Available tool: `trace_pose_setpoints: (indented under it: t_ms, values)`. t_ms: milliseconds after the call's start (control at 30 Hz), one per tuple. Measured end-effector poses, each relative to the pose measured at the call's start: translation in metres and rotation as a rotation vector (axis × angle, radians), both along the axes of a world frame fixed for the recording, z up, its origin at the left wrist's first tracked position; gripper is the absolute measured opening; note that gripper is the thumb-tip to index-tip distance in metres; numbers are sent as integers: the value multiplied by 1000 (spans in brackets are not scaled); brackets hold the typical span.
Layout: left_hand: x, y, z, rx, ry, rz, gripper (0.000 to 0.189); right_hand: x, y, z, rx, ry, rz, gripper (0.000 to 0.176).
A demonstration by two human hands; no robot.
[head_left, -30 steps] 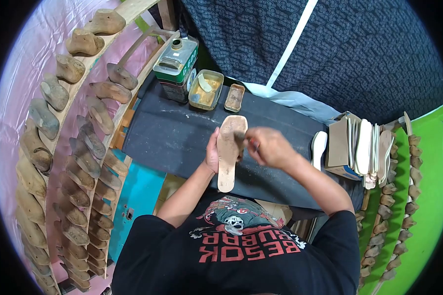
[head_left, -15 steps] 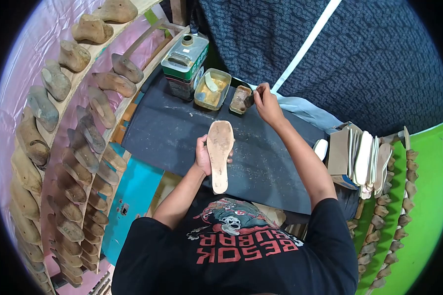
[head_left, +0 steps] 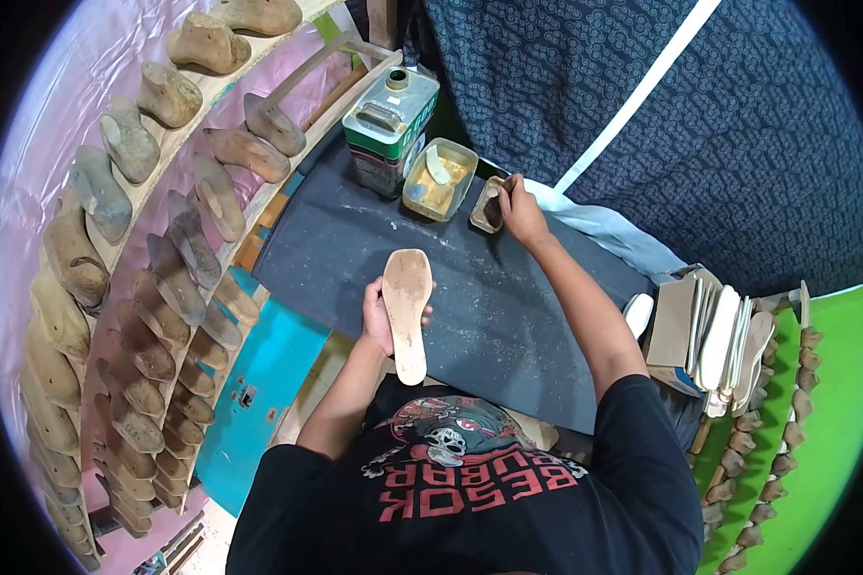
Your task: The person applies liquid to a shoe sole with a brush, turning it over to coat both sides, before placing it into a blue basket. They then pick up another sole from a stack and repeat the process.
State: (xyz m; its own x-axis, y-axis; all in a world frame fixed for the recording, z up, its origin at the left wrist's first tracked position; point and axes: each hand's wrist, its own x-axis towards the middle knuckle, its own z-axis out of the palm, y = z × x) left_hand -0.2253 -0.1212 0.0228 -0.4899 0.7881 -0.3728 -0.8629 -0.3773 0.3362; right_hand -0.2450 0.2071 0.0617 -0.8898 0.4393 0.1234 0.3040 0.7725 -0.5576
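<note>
My left hand point(head_left: 377, 318) is closed around a tan shoe insole point(head_left: 408, 311), held face up above the dark bench with its narrow end toward me. A darker, smeared patch covers its wide end. My right hand point(head_left: 524, 213) pinches a small dark tool point(head_left: 495, 207) over a shallow little tub point(head_left: 479, 214); the tool's tip dips into the tub, and I cannot tell its exact kind. Left of that tub stands a larger yellowish container point(head_left: 457, 182) with a pale curved piece inside.
A green and silver metal can point(head_left: 390, 129) stands at the back of the black bench top point(head_left: 326, 254). Wooden shoe lasts point(head_left: 149, 335) fill racks on the left. At right, a cardboard box point(head_left: 676, 321) holds several upright insoles point(head_left: 721, 335). A dark patterned curtain point(head_left: 623, 105) hangs behind.
The view has shifted, moving the bench rightward in frame. My right hand has lowered the dark tool into the small tub. My left hand has drawn the insole slightly left and closer to me.
</note>
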Motion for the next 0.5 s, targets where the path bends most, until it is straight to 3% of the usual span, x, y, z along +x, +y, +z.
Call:
trace_pose_setpoints:
  t_ms: [200,400,500]
  values:
    - [0,11,-4,-14,119,-88,74,6,-7,0,50,2,120,29]
    - [7,23,-8,26,83,-90,68,6,-14,-4,24,-21,56,34]
    - [9,30,-8,-102,91,-101,67,7,-10,-2,25,27,50,31]
